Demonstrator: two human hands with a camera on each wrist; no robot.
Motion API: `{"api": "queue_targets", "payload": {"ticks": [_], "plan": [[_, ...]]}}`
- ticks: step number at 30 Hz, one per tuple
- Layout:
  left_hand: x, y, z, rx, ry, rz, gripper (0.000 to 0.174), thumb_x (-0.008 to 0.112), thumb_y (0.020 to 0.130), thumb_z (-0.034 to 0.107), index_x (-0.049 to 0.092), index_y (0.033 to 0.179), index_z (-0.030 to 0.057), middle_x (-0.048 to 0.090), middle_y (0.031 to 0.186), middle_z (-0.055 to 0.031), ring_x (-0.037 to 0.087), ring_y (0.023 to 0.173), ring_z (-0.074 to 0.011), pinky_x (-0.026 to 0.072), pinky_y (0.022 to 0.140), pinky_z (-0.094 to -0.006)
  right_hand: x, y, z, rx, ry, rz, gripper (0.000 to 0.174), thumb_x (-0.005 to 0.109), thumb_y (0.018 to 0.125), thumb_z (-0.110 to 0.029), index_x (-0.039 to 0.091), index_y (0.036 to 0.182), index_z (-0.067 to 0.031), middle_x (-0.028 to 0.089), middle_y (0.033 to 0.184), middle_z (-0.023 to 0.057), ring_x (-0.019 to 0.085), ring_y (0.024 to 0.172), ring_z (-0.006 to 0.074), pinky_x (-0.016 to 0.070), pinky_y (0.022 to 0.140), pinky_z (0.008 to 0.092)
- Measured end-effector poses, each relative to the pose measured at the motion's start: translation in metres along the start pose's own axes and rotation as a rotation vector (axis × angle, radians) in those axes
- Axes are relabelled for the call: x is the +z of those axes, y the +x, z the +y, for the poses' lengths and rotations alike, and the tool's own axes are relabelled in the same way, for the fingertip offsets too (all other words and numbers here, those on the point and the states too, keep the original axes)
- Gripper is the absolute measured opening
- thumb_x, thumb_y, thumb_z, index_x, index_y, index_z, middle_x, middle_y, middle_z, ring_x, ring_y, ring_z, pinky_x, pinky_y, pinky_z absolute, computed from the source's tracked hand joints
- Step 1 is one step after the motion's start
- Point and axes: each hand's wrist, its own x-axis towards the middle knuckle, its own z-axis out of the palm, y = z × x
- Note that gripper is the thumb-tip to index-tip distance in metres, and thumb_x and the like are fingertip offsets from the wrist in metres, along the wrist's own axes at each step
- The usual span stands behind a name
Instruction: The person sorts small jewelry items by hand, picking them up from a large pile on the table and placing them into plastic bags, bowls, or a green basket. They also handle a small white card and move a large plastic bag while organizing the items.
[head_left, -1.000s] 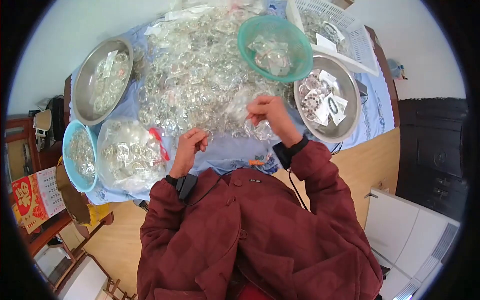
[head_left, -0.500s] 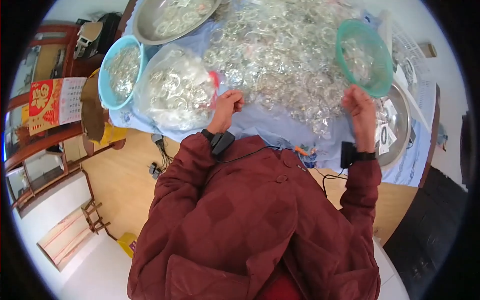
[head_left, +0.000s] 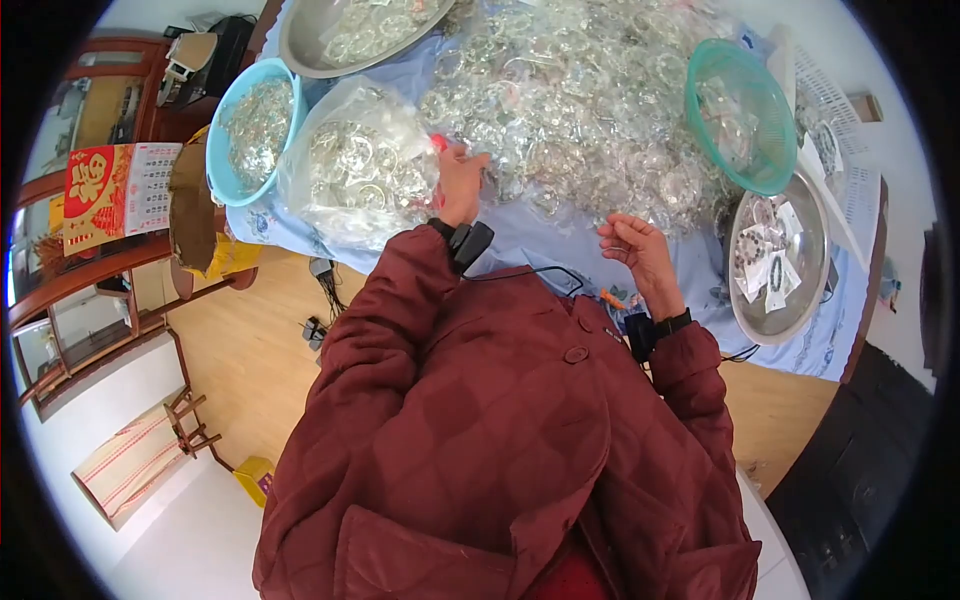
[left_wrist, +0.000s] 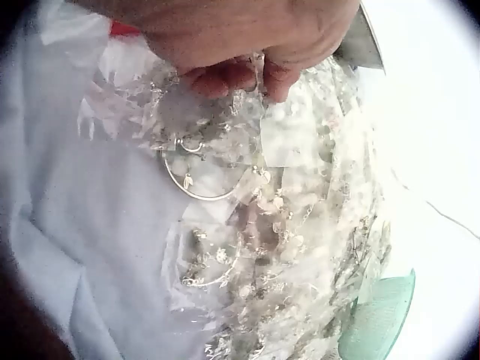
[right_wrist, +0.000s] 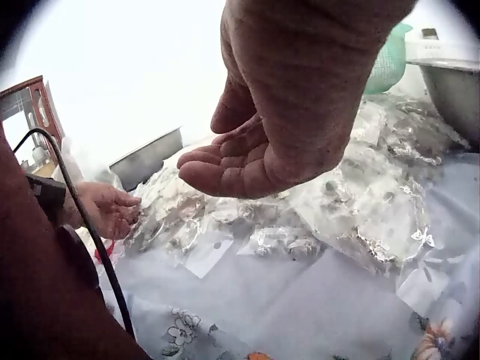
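The left hand (head_left: pixel 460 188) reaches to the near left edge of a heap of clear packets (head_left: pixel 560 120). In the left wrist view its fingertips touch packets above one with a silver bangle (left_wrist: pixel 204 196); whether they grip any plastic is unclear. The right hand (head_left: pixel 642 258) hovers over the heap's front edge, palm partly up, fingers loosely bent and holding nothing. Its empty, relaxed fingers (right_wrist: pixel 225 169) also show in the right wrist view. A clear bag of bangles (head_left: pixel 355 165) with a red edge lies just left of the left hand.
A light blue basin (head_left: pixel 215 165) and a steel bowl (head_left: pixel 300 55) stand at the left. On the right are a green basket (head_left: pixel 790 150), a steel bowl with carded bracelets (head_left: pixel 818 285) and a white crate (head_left: pixel 845 130). An orange item (head_left: pixel 612 299) lies near the front edge.
Since half a second ago, the right hand has moved left, away from the green basket, and turned palm partly up. The left hand has risen slightly, its fingers extending from a curl. Earlier, the view swung left.
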Motion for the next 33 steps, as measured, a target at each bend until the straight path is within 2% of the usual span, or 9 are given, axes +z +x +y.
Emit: {"api": "queue_targets", "payload": {"ticks": [6,9,10,13,18,21,24,29,33], "plan": [[-0.001,-0.009,0.013,0.046,-0.112,-0.071,0.021,0.064,0.077,0.008,0.052,0.094,0.0025,0.054,0.073,-0.0008,0.052,0.062,-0.0095,0.0412,0.054,-0.0213,0.003,-0.002,0.001,0.015,-0.003,0.010,0.025,0.056,0.085,-0.014,0.057,0.105,0.0003,0.064,0.090,0.0120,0.063,0.073,0.0169,0.0530,0.064,0.0283],[0.001,-0.030,0.038,0.006,-0.221,-0.239,0.013,0.062,0.079,0.007,0.053,0.088,0.0037,0.056,0.073,-0.0007,0.052,0.062,-0.0095,0.0423,0.056,-0.0229,0.015,-0.001,-0.008,0.008,-0.054,-0.005,0.025,0.057,0.084,-0.014,0.057,0.105,0.0005,0.064,0.090,0.0115,0.062,0.072,0.0164,0.0523,0.064,0.0280],[0.004,-0.039,0.046,0.000,-0.220,-0.253,0.013,0.062,0.079,0.007,0.053,0.088,0.0037,0.056,0.073,-0.0007,0.052,0.062,-0.0095,0.0423,0.056,-0.0229,0.022,-0.001,-0.013,0.006,-0.050,0.009,0.025,0.057,0.084,-0.014,0.057,0.105,0.0005,0.064,0.090,0.0115,0.062,0.072,0.0164,0.0523,0.064,0.0280],[0.016,-0.066,0.065,-0.040,-0.185,-0.454,0.012,0.063,0.077,0.008,0.058,0.087,0.0031,0.058,0.072,-0.0013,0.053,0.060,-0.0094,0.0442,0.058,-0.0228,0.045,-0.003,-0.028,-0.052,-0.089,-0.022,0.027,0.058,0.084,-0.014,0.056,0.106,0.0005,0.063,0.089,0.0100,0.061,0.072,0.0155,0.0514,0.064,0.0272],[0.029,-0.087,0.073,-0.040,-0.086,-0.587,0.013,0.061,0.079,0.009,0.059,0.091,0.0028,0.059,0.073,-0.0013,0.054,0.062,-0.0096,0.0447,0.060,-0.0236,0.063,0.002,-0.034,-0.149,-0.021,-0.110,0.020,0.060,0.083,-0.012,0.059,0.098,0.0004,0.063,0.082,0.0071,0.060,0.067,0.0138,0.0497,0.061,0.0263],[0.031,-0.090,0.073,-0.088,-0.211,-0.694,0.014,0.060,0.081,0.010,0.059,0.093,0.0024,0.059,0.075,-0.0011,0.054,0.063,-0.0098,0.0449,0.061,-0.0237,0.060,0.005,-0.031,-0.191,-0.044,-0.131,0.015,0.060,0.082,-0.010,0.060,0.092,0.0004,0.062,0.078,0.0061,0.059,0.065,0.0131,0.0489,0.060,0.0259],[0.033,-0.090,0.068,-0.113,-0.274,-0.724,0.014,0.059,0.082,0.011,0.059,0.093,0.0020,0.059,0.076,-0.0013,0.054,0.065,-0.0096,0.0448,0.062,-0.0236,0.056,0.004,-0.029,-0.181,-0.017,-0.135,0.009,0.061,0.081,-0.008,0.060,0.086,0.0000,0.062,0.074,0.0055,0.058,0.063,0.0127,0.0481,0.060,0.0257],[0.038,-0.092,0.068,-0.104,-0.376,-0.775,0.016,0.059,0.083,0.011,0.059,0.095,0.0011,0.059,0.079,-0.0015,0.053,0.068,-0.0091,0.0444,0.064,-0.0232,0.056,-0.001,-0.031,-0.178,0.007,-0.118,0.009,0.061,0.080,-0.008,0.060,0.085,-0.0003,0.062,0.075,0.0058,0.059,0.065,0.0127,0.0481,0.060,0.0259],[0.040,-0.092,0.076,-0.061,-0.255,-0.753,0.018,0.059,0.082,0.011,0.059,0.097,0.0011,0.060,0.080,-0.0017,0.053,0.069,-0.0088,0.0439,0.065,-0.0227,0.057,-0.007,-0.036,-0.189,-0.019,-0.131,0.009,0.061,0.081,-0.009,0.060,0.084,-0.0009,0.062,0.075,0.0050,0.059,0.067,0.0124,0.0479,0.061,0.0261]]}}
